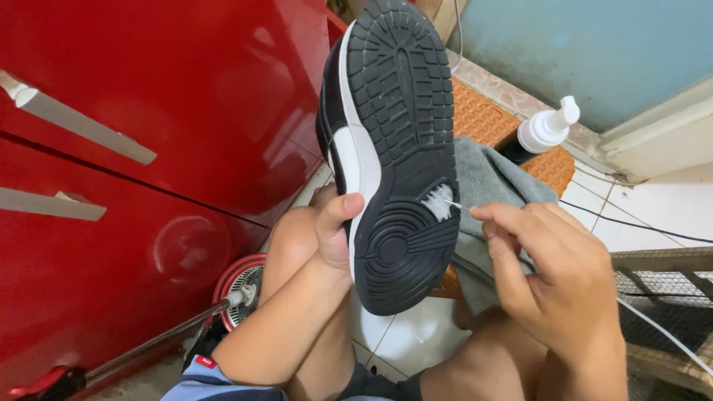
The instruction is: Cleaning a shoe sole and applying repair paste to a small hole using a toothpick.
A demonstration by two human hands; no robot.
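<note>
Left hand gripping a black-and-white sneaker with dark grooved rubber sole, thumb pressed on its white edge, sole turned up toward the camera above the knees. Right hand just beside the sole, fingertips pressed together, pinching a thin pale pointed pick whose tip touches a whitish patch in the grooves. Behind: grey cloth, white pump bottle, red cabinet.

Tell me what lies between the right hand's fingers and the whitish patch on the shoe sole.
In the head view, a thin pale pick pinched in the right hand fingers spans that gap, its tip at the whitish patch on the sole.
</note>
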